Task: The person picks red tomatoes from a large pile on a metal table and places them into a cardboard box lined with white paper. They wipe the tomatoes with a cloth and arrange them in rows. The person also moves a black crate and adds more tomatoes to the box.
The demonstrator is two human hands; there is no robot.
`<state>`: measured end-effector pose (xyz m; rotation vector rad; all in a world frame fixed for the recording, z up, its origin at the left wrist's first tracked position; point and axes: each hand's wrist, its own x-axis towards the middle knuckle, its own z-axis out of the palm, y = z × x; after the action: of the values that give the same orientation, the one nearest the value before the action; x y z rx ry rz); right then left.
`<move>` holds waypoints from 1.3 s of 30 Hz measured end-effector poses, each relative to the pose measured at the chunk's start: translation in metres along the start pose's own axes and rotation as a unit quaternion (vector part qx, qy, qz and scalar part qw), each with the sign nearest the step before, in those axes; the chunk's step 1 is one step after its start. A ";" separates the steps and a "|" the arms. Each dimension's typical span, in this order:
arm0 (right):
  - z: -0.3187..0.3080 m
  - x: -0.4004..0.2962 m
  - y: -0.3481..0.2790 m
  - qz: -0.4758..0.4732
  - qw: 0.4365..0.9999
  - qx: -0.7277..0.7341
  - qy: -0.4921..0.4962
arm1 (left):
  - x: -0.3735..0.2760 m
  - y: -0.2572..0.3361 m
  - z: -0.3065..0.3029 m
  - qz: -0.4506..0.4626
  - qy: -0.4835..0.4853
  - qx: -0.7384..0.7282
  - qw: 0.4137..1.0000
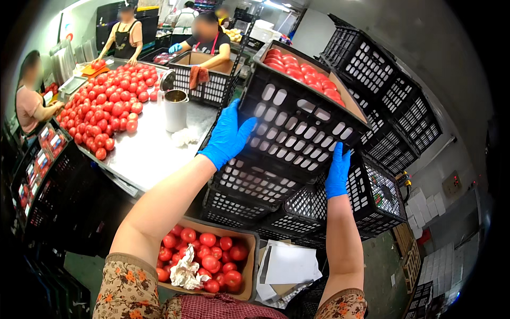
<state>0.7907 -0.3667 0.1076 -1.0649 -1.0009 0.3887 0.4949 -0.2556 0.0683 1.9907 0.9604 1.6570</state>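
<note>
A black plastic crate (297,131), lined with cardboard and full of tomatoes (303,75), stands tilted in view on top of stacked black crates (255,181). My left hand (231,135), in a blue glove, lies against the crate's left side with its thumb apart. My right hand (338,171), also blue-gloved, touches the crate's lower right side, fingers pointing up. Whether the fingers grip it is hard to tell. Below my arms, a cardboard-lined crate (256,263) holds tomatoes and crumpled paper (187,271).
A steel table (159,159) on the left bears piled tomatoes (107,107) and a white metal canister (175,111). Several people work around it. Empty-looking crates (382,87) are stacked at right. Paper sheets (291,265) lie beside the lower crate.
</note>
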 end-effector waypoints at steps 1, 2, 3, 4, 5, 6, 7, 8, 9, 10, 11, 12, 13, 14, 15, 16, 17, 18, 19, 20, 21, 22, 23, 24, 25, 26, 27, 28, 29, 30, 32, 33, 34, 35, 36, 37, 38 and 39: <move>-0.002 0.003 0.008 -0.016 0.999 -0.035 0.021 | 0.003 -0.003 0.007 -0.024 -0.004 -0.036 0.999; -0.003 0.009 0.011 -0.039 0.999 -0.032 0.006 | 0.008 -0.005 0.011 -0.023 0.014 -0.030 0.999; -0.005 0.008 0.018 -0.052 0.998 -0.029 -0.007 | 0.006 -0.008 0.014 -0.028 0.025 -0.020 0.999; -0.005 0.009 0.021 -0.045 0.996 -0.075 0.012 | 0.009 -0.011 0.016 -0.015 0.043 -0.001 0.999; -0.007 0.011 0.025 -0.078 0.991 -0.106 0.006 | 0.009 -0.011 0.019 -0.018 0.058 -0.052 0.997; -0.004 0.010 0.025 -0.092 0.989 -0.115 0.011 | 0.011 -0.007 0.021 -0.025 0.065 -0.039 0.997; -0.004 0.011 0.026 -0.105 0.987 -0.123 0.016 | 0.012 -0.006 0.024 -0.032 0.073 -0.025 0.997; -0.010 0.018 0.040 -0.120 0.980 -0.154 0.033 | 0.010 -0.015 0.032 -0.011 0.110 -0.008 0.994; -0.006 0.016 0.041 -0.117 0.982 -0.146 0.036 | 0.009 -0.013 0.032 -0.039 0.101 -0.052 0.993; 0.002 0.011 0.031 -0.118 0.982 -0.142 0.038 | 0.008 -0.005 0.030 -0.068 0.094 -0.101 0.988; 0.005 0.010 0.028 -0.118 0.983 -0.137 0.040 | 0.008 0.003 0.027 -0.097 0.086 -0.149 0.980; 0.000 0.017 0.038 -0.133 0.972 -0.181 0.065 | 0.010 0.009 0.027 -0.080 0.090 -0.169 0.978; -0.006 0.021 0.044 -0.140 0.973 -0.168 0.074 | 0.009 0.015 0.028 -0.080 0.082 -0.164 0.980; -0.012 0.024 0.049 -0.146 0.974 -0.155 0.083 | 0.008 0.020 0.029 -0.080 0.073 -0.158 0.981; -0.008 0.025 0.052 -0.153 0.975 -0.136 0.088 | 0.008 0.020 0.026 -0.080 0.069 -0.147 0.984; -0.005 0.021 0.036 -0.115 0.989 -0.075 0.054 | 0.010 0.017 0.027 -0.078 0.066 -0.121 0.987; -0.008 0.026 0.046 -0.136 0.984 -0.088 0.066 | 0.011 0.019 0.025 -0.083 0.067 -0.135 0.985; -0.009 0.026 0.045 -0.130 0.986 -0.086 0.063 | 0.009 0.030 0.024 -0.092 0.068 -0.155 0.981; -0.008 0.027 0.042 -0.123 0.987 -0.082 0.059 | 0.008 0.033 0.024 -0.101 0.070 -0.174 0.977; -0.006 0.029 0.046 -0.141 0.984 -0.082 0.066 | 0.009 0.013 0.026 -0.071 0.087 -0.117 0.987; -0.007 0.031 0.044 -0.145 0.986 -0.051 0.065 | 0.013 0.015 0.028 -0.066 0.078 -0.123 0.987; -0.007 0.034 0.041 -0.130 0.986 -0.067 0.079 | 0.015 0.024 0.026 -0.066 0.072 -0.122 0.988; -0.006 0.038 0.036 -0.115 0.986 -0.082 0.093 | 0.018 0.031 0.026 -0.066 0.067 -0.121 0.988; -0.009 0.045 0.023 -0.107 0.990 -0.044 0.077 | 0.023 0.039 0.031 -0.055 0.070 -0.089 0.992; -0.022 0.056 0.020 -0.088 0.992 -0.047 0.078 | 0.026 0.051 0.037 -0.055 0.072 -0.108 0.990; -0.036 0.068 0.013 -0.054 0.996 -0.042 0.063 | 0.032 0.060 0.044 -0.055 0.060 -0.138 0.987; -0.051 0.074 0.007 -0.018 0.998 -0.035 0.048 | 0.034 0.069 0.049 -0.057 0.049 -0.165 0.983; -0.061 0.080 0.010 -0.023 0.998 -0.040 0.047 | 0.031 0.074 0.053 -0.052 0.060 -0.153 0.985; -0.072 0.081 0.014 -0.028 0.997 -0.046 0.047 | 0.023 0.083 0.053 -0.064 0.042 -0.129 0.989; -0.078 0.081 0.017 -0.002 0.999 0.010 0.047 | 0.013 0.090 0.054 -0.080 0.034 -0.122 0.989; -0.105 0.078 0.042 0.015 0.995 0.089 0.047 | -0.016 0.098 0.060 -0.104 0.004 -0.122 0.987; -0.116 0.073 0.052 0.025 0.990 0.129 0.059 | -0.022 0.104 0.059 -0.118 -0.002 -0.162 0.980; -0.104 0.055 0.045 -0.042 0.996 0.078 0.028 | -0.031 0.107 0.058 -0.138 -0.005 -0.196 0.971; -0.092 0.047 0.031 0.001 0.997 0.063 0.035 | -0.031 0.105 0.056 -0.144 -0.002 -0.161 0.976; -0.097 0.053 0.037 -0.015 0.997 0.048 0.052 | -0.026 0.105 0.057 -0.140 -0.001 -0.135 0.981; -0.101 0.055 0.040 -0.033 0.997 0.032 0.069 | -0.022 0.114 0.056 -0.165 -0.001 -0.183 0.969; -0.111 0.046 0.039 -0.030 0.996 0.078 0.031 | -0.026 0.114 0.056 -0.172 -0.024 -0.201 0.964; -0.099 0.037 0.025 -0.032 0.992 0.118 0.031 | -0.026 0.113 0.053 -0.169 -0.022 -0.191 0.967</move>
<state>0.8969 -0.3827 0.0925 -0.8244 -0.9071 0.4097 0.5732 -0.3454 0.1127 1.5086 0.8324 1.4693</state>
